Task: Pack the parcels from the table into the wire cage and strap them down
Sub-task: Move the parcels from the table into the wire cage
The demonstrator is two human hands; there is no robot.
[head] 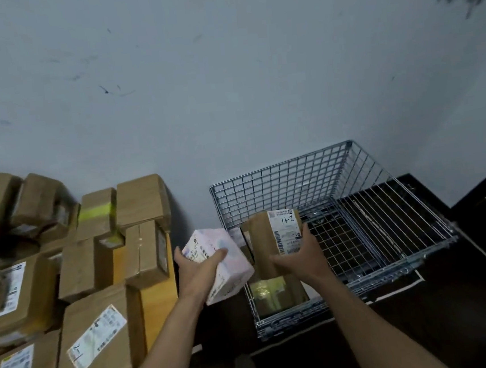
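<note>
**Two parcels in hand at the cage's near-left corner**

While both hands are loaded, I treat this as a placing step and would take one parcel at a time. My left hand [197,264] is wrapped around the pink-and-white parcel [221,264], thumb across its top face and fingers hidden underneath, holding it tilted just outside the left wall of the wire cage [352,155]. My right hand [298,257] is closed on the brown parcel [266,241] with the handwritten label, gripping it from the near and right sides, upright over the cage's left end.

To do this well, I judge the brown parcel should go down first, square against the left wall and flat on what lies below, so the next layer has a level base. The pink one then has to clear the wire rim before it drops in; tilted as it is, a corner could catch the mesh. Tight, flush rows will matter later for strapping.

As for contents, the cage holds at least one taped box [271,295] at its near-left corner, below my hands, with another parcel edge showing behind the brown one. The rest of the mesh floor shows bare. On the table [158,304] to the left, many brown parcels [96,337] remain stacked, so packing looks early. I see no strap.
</note>
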